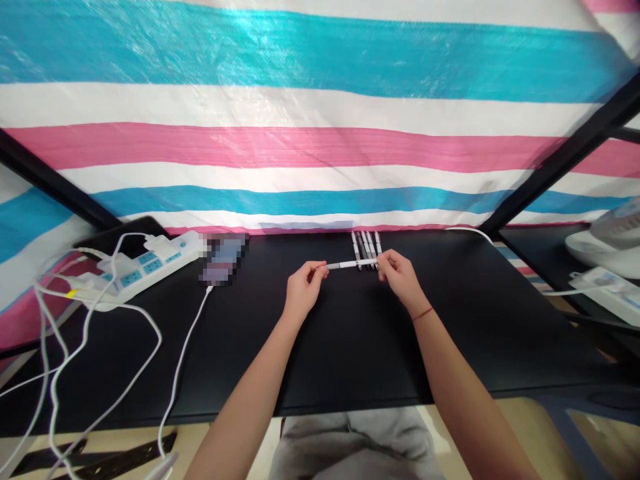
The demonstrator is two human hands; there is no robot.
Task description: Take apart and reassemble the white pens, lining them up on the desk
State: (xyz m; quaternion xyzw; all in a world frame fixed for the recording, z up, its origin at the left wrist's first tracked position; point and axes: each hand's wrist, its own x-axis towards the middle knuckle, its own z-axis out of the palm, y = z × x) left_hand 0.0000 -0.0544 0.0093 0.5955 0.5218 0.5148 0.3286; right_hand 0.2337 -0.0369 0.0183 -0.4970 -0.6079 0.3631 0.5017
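Observation:
A white pen with a grey part (347, 265) is held level above the black table (350, 353). My left hand (306, 283) pinches its left end between thumb and fingers. At the right end, my right hand (399, 275) has its fingers closed on the same pen. Just behind it, several similar white and dark pens (369, 245) lie side by side on the table, pointing away from me. The held pen crosses in front of their near ends and partly hides them.
White power strips lie at the left (150, 267) and far right (610, 293). A blurred phone-like device (223, 260) has a white cable (187, 347) running to the front edge. Loose cables spread at the left. A striped sheet (310, 147) hangs behind the table.

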